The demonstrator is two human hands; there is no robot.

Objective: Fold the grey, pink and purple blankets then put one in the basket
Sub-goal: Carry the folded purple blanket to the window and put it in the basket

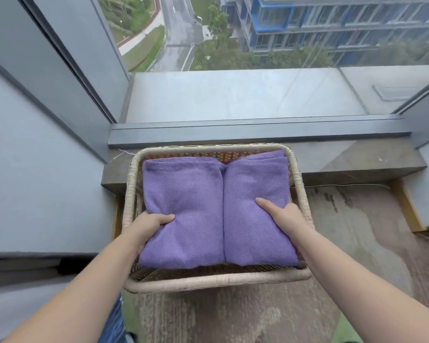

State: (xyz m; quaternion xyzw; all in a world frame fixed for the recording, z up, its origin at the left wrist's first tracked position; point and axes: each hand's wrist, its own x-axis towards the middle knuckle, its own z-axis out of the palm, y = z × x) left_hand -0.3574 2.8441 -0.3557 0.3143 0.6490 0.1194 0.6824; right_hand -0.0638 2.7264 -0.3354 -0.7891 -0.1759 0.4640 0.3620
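- Plainly, the left hand is gripped round the near left edge of the folded purple woven blanket, thumb on top, fingers tucked beneath.
- The right hand is set likewise on the near right edge.
- The blanket is held between them inside the pale rectangular wicker basket, its middle fold running straight away from the person.
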